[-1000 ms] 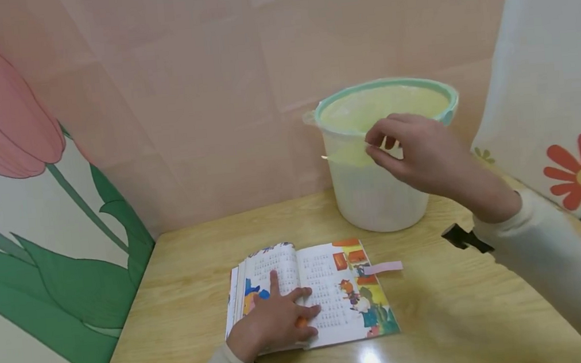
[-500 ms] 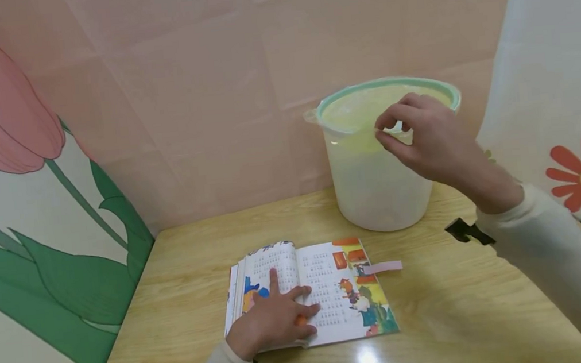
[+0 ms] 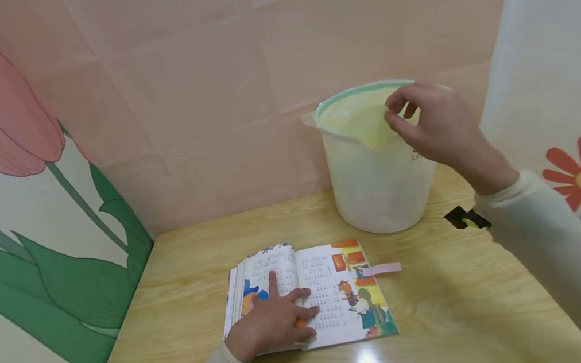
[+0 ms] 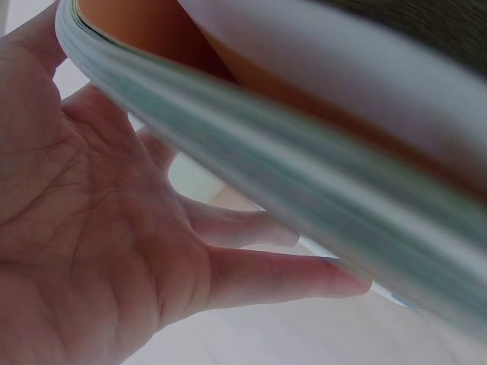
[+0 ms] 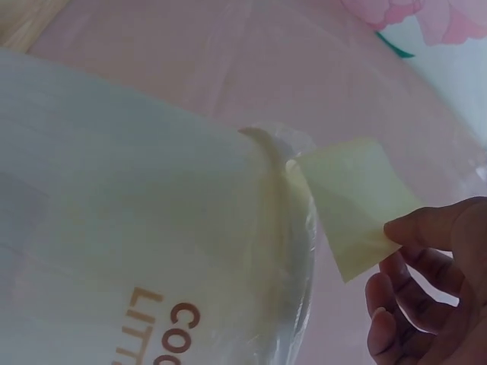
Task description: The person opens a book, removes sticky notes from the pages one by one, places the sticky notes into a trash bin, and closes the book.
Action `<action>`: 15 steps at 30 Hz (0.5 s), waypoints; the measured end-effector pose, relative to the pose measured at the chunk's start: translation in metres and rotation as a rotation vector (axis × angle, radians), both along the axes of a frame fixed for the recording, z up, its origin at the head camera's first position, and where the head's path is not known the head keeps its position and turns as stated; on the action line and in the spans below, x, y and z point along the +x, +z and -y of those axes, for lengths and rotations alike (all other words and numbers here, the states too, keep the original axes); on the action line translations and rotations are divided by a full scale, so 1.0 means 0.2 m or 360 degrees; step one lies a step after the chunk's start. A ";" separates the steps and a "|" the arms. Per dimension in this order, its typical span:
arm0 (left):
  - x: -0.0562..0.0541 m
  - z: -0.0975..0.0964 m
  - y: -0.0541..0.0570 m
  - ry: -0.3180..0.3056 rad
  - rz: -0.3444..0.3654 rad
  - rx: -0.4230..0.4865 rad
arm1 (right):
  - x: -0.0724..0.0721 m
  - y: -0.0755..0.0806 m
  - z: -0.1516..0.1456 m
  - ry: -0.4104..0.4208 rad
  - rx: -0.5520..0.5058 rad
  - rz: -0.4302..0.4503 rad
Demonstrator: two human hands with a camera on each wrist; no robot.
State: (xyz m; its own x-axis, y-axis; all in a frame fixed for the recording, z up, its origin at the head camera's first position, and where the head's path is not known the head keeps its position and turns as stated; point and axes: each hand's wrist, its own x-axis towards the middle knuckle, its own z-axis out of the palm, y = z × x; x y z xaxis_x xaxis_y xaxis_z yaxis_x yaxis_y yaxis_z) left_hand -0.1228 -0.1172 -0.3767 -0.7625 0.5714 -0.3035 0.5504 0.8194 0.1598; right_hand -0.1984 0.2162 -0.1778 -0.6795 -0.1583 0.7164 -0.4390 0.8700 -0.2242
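In the head view, an open picture book (image 3: 328,256) with printed text lies on the wooden table. My left hand (image 3: 274,321) rests on it with fingers spread across the left page and the fold. The left wrist view shows the palm beneath the page edges (image 4: 251,144). Thumb and forefinger of my right hand (image 3: 438,125) pinch a corner of a pale yellow paper square (image 5: 358,201). That paper hangs by the rim of a translucent bin (image 3: 382,191), its far corner right at the liner-covered edge in the right wrist view.
A pink paper strip (image 3: 383,268) sticks out from the book's right page. The bin has a green ring (image 3: 365,88) and a clear bag folded over its lip. Pinkish sheeting (image 3: 201,108) hangs behind the table (image 3: 190,282), with flower-printed panels at both sides.
My right hand has risen and shifted slightly right, lifting the yellow paper from in front of the bin's wall to its rim. The left hand stays on the book.
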 end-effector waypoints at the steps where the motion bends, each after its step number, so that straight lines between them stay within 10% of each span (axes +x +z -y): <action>1: 0.00 0.00 0.00 0.0000 -0.0001 0.0002 | -0.01 0.00 0.00 -0.0008 -0.0012 0.0015; 15: 0.01 -0.01 0.01 0.0003 0.0019 0.0023 | -0.13 -0.01 -0.09 -0.0078 -0.0088 0.0351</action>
